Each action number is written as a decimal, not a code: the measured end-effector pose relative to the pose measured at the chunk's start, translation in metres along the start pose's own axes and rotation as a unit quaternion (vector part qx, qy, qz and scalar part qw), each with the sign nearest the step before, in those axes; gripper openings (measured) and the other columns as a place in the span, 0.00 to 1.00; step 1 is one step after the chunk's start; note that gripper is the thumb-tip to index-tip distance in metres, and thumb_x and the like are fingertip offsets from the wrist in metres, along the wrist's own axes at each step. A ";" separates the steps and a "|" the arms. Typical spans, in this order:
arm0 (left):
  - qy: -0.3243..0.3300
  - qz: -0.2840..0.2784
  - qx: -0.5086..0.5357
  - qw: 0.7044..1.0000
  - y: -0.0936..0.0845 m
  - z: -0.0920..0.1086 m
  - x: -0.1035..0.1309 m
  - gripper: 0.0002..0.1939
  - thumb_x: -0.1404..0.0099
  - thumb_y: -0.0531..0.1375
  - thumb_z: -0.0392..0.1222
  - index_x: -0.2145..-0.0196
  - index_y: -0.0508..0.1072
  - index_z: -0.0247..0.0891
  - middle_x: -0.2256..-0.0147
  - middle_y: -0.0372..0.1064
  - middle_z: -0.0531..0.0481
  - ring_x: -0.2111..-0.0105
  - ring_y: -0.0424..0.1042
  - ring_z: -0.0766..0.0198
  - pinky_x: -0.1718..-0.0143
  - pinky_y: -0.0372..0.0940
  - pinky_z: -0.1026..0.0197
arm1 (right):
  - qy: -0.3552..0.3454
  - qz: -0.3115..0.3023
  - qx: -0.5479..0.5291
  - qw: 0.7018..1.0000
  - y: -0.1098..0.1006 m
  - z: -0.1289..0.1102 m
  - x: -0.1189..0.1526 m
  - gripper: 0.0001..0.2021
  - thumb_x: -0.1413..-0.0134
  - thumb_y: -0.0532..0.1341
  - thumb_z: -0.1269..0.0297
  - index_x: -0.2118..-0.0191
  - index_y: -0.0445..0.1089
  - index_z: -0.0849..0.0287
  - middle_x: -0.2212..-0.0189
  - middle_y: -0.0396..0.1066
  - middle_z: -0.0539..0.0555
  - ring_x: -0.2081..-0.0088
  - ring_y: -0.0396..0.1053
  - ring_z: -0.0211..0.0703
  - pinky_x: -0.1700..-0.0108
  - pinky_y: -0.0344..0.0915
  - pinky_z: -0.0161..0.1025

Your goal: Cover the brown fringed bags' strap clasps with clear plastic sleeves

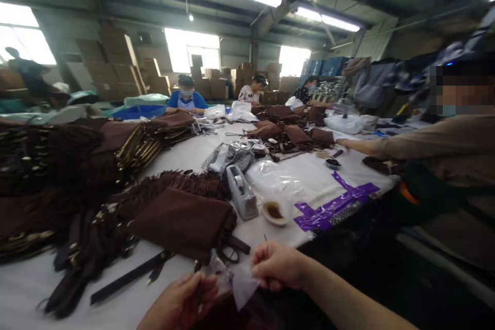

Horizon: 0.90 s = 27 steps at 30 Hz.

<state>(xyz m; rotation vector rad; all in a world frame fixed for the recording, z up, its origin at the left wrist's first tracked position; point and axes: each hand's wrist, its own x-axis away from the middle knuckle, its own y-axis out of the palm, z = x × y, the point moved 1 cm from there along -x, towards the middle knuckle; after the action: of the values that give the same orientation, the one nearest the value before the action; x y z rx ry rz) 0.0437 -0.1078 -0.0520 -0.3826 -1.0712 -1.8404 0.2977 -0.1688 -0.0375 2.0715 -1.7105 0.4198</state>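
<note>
My right hand (278, 265) is closed in a pinch at the edge of a thin, translucent white piece of plastic (244, 284) over the table's near edge. A thin dark tip sticks up above its fingers. My left hand (181, 299) is beside the plastic with its fingers curled together; what they hold is partly hidden. Just beyond both hands lies a dark brown fringed bag (181, 221), with a dark strap (127, 278) to its left. A grey tape dispenser (242, 193) and a small white dish (275, 213) of brown liquid stand past the hands.
Stacks of brown bags (77, 154) with gold zips and dark straps crowd the left. Purple tape (334, 203) covers the table's right edge. Clear plastic bags (294, 178) lie mid-table. A co-worker (433, 149) reaches in at right; several people sit across the table.
</note>
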 end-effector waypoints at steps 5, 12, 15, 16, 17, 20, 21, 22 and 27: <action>0.008 -0.123 -0.013 0.992 -0.008 0.002 0.010 0.09 0.41 0.65 0.43 0.67 0.74 0.34 0.58 0.75 0.40 0.58 0.75 0.55 0.56 0.66 0.54 | 0.055 -0.041 0.077 0.995 0.058 0.000 -0.032 0.02 0.59 0.60 0.70 0.75 0.70 0.61 0.86 0.65 0.44 0.90 0.54 0.28 0.88 0.47 0.26; 0.053 -0.126 -0.045 0.990 -0.012 -0.004 0.014 0.11 0.40 0.64 0.44 0.69 0.75 0.32 0.70 0.74 0.46 0.70 0.70 0.63 0.64 0.62 0.60 | 0.014 0.021 0.031 0.999 0.077 -0.021 -0.056 0.06 0.56 0.60 0.65 0.76 0.63 0.60 0.88 0.60 0.42 0.91 0.51 0.28 0.89 0.41 0.27; 0.065 -0.125 -0.043 0.989 -0.012 -0.005 0.016 0.10 0.39 0.62 0.44 0.70 0.76 0.33 0.72 0.73 0.49 0.70 0.69 0.63 0.65 0.60 0.61 | -0.032 0.049 -0.058 0.997 0.081 -0.007 -0.049 0.17 0.50 0.61 0.50 0.72 0.62 0.60 0.84 0.64 0.45 0.88 0.55 0.29 0.87 0.44 0.27; 0.066 -0.123 -0.047 0.989 -0.011 -0.006 0.017 0.10 0.38 0.62 0.44 0.69 0.77 0.34 0.72 0.74 0.49 0.70 0.69 0.63 0.65 0.59 0.61 | -0.051 0.057 -0.081 0.994 0.084 -0.001 -0.046 0.20 0.50 0.60 0.46 0.69 0.63 0.61 0.81 0.66 0.46 0.86 0.57 0.29 0.86 0.46 0.27; 0.068 -0.118 -0.051 0.989 -0.011 -0.006 0.017 0.10 0.38 0.62 0.44 0.70 0.77 0.35 0.72 0.74 0.50 0.69 0.69 0.63 0.66 0.59 0.62 | -0.068 0.069 -0.094 0.991 0.087 0.005 -0.043 0.22 0.51 0.61 0.44 0.67 0.65 0.62 0.80 0.67 0.47 0.85 0.57 0.29 0.85 0.47 0.27; 0.071 -0.097 -0.064 0.991 -0.008 -0.008 0.016 0.09 0.39 0.63 0.45 0.71 0.77 0.36 0.71 0.75 0.49 0.68 0.70 0.61 0.66 0.59 0.61 | -0.105 0.124 -0.089 0.983 0.100 0.017 -0.037 0.22 0.56 0.67 0.47 0.65 0.69 0.64 0.79 0.67 0.47 0.81 0.57 0.29 0.81 0.50 0.28; 0.072 -0.089 -0.066 0.991 -0.008 -0.009 0.015 0.09 0.40 0.64 0.45 0.70 0.77 0.36 0.70 0.75 0.48 0.67 0.70 0.61 0.66 0.59 0.61 | -0.115 0.148 -0.087 0.978 0.105 0.018 -0.037 0.21 0.57 0.68 0.49 0.66 0.70 0.64 0.80 0.67 0.48 0.80 0.58 0.30 0.79 0.52 0.29; 0.073 -0.080 -0.067 0.992 -0.008 -0.010 0.014 0.10 0.42 0.65 0.46 0.70 0.76 0.35 0.70 0.75 0.48 0.67 0.70 0.61 0.67 0.60 0.61 | -0.123 0.171 -0.089 0.974 0.108 0.018 -0.037 0.20 0.58 0.68 0.50 0.68 0.71 0.64 0.80 0.67 0.48 0.79 0.59 0.32 0.78 0.54 0.30; 0.067 -0.049 -0.069 0.994 -0.014 -0.007 0.015 0.16 0.49 0.69 0.49 0.71 0.73 0.33 0.73 0.71 0.49 0.72 0.69 0.64 0.70 0.62 0.63 | -0.143 0.240 -0.023 0.960 0.107 0.009 -0.038 0.16 0.55 0.65 0.53 0.75 0.70 0.63 0.84 0.62 0.47 0.80 0.55 0.33 0.77 0.54 0.32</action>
<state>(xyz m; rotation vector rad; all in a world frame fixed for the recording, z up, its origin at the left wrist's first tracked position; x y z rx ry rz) 0.0251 -0.1200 -0.0537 -0.2870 -0.8880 -2.0053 0.1853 -0.1573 -0.0501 1.7342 -2.3797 0.2225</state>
